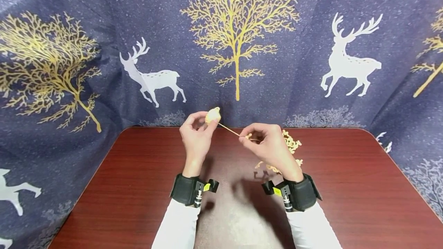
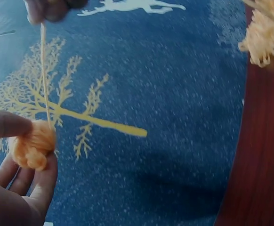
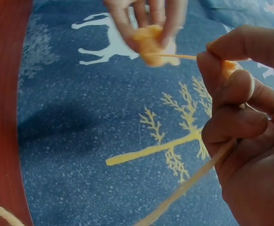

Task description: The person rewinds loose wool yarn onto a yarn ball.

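Note:
A small pale-yellow yarn ball (image 1: 212, 115) is pinched between the thumb and fingers of my left hand (image 1: 197, 137), raised near the table's far edge. From it a taut strand (image 1: 228, 129) runs to my right hand (image 1: 268, 143), whose thumb and index finger pinch the yarn. In the left wrist view the ball (image 2: 35, 145) shows wound loops and a bumpy end. A slack length of yarn (image 3: 189, 186) trails below the curled right fingers in the right wrist view. Behind the right hand, a loose curly yarn heap (image 1: 292, 142) is partly hidden.
The reddish-brown table (image 1: 138, 187) has a rounded far edge. Right behind it hangs a dark blue cloth (image 1: 263, 99) with trees and white deer. Black straps with small cameras sit on the left wrist (image 1: 185, 190) and right wrist (image 1: 303, 193).

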Demonstrator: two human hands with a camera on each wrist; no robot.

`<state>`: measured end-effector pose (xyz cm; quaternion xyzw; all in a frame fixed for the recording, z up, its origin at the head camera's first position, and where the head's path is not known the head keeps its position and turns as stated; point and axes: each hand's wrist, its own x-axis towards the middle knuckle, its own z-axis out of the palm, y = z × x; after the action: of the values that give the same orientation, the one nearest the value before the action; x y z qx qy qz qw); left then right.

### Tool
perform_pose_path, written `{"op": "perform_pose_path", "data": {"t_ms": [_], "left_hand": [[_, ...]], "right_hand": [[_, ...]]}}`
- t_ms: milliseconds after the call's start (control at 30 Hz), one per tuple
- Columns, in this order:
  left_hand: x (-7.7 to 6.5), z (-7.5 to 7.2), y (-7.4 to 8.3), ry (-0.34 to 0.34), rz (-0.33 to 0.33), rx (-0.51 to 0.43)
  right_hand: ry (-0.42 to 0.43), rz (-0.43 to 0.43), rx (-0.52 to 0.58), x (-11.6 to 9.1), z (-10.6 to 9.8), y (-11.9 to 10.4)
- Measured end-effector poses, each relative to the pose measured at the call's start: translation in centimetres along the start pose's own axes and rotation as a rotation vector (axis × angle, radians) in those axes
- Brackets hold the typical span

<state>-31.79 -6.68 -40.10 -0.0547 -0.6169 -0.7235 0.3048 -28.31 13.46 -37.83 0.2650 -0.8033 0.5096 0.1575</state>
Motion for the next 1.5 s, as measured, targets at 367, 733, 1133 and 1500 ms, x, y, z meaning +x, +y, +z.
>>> {"op": "perform_pose_path", "data": {"t_ms": [367,733,1133,1500], "left_hand": [[-0.1,-1.0,-0.9,-0.357,0.159,0.448],[-0.6,-1.0,-0.1,-0.907,0.101,0.485],[-1.0,-1.0,1.7,-1.242,-0.090,0.001],[-1.2,-0.8,3.3,-1.183,-0.034,-0.306]], "right_hand": [[0.164,0.072,0.381,0.3,-2.2,1.0],[0.316,0.123,0.941,0.7,-2.6,2.4],[0.330,0.125,1.056,0.8,-2.6,3.4],[0.371,0.259,0.963,1.1,-1.7,3.9]]}}
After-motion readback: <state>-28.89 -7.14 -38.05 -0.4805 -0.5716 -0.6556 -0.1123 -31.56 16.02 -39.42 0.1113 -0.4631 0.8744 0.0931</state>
